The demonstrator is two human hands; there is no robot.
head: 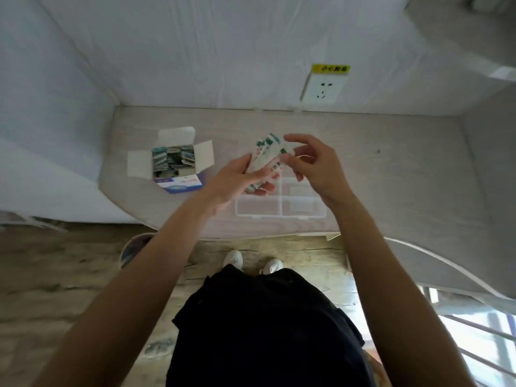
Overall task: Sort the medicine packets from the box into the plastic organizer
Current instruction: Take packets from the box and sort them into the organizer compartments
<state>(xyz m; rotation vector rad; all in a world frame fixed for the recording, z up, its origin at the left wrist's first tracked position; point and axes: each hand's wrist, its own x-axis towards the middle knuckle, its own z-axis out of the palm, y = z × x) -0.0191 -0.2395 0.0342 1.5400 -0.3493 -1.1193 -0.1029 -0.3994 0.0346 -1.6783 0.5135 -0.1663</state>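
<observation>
Your left hand (237, 177) fingers clamp bunch of medicine packets (265, 157) above organizer (280, 202); right hand (310, 163) fingers pinch bunch's top. Organizer compartments look mostly unfilled. Box (173, 163), left of organizer, still full. Sorting barely begun.

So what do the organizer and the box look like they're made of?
The organizer looks like clear rigid plastic: the tabletop shows through its walls and dividers. The box looks like thin printed cardboard: its flaps are folded open, plain white inside.
</observation>
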